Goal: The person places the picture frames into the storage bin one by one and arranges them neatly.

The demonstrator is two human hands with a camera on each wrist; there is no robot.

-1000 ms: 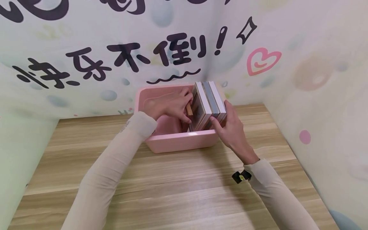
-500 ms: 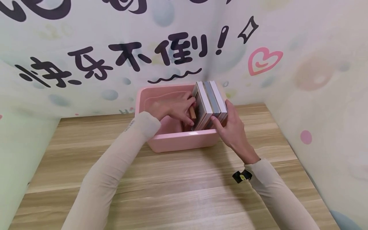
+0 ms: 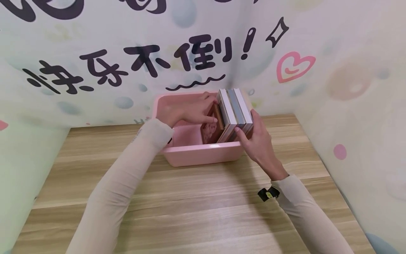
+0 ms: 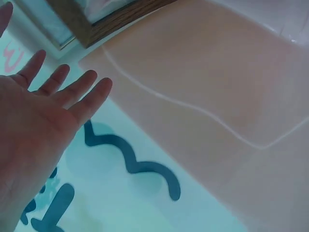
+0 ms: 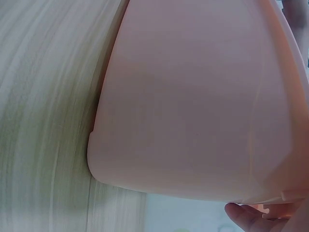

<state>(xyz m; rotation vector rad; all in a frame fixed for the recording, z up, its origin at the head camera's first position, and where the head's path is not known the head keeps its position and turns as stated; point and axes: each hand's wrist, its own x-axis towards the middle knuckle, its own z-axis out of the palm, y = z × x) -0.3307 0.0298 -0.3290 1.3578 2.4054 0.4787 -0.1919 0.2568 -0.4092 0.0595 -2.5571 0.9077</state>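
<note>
A pink plastic bin (image 3: 203, 155) holds several picture frames (image 3: 235, 107) standing on edge at its right end, with white and grey edges upward. Leaning against their left side is a brown wooden picture frame (image 3: 210, 132). My left hand (image 3: 194, 110) is over the bin beside this brown frame, thumb across its upper edge in the head view. In the left wrist view the left hand (image 4: 46, 113) has straight, spread fingers near a wooden frame corner (image 4: 89, 38). My right hand (image 3: 260, 146) grips the row's right side, thumb at the front; its fingertips (image 5: 246, 216) show past the bin wall.
The bin stands on a wood-grain table (image 3: 190, 204) against a printed wall (image 3: 127, 116) with black lettering. Another wall (image 3: 358, 106) rises on the right. A black strap (image 3: 268, 194) sits at the right wrist.
My left hand has moved the brown picture frame right, against the row, and its fingers have loosened from it. The right hand keeps its hold. The head view has shifted slightly.
</note>
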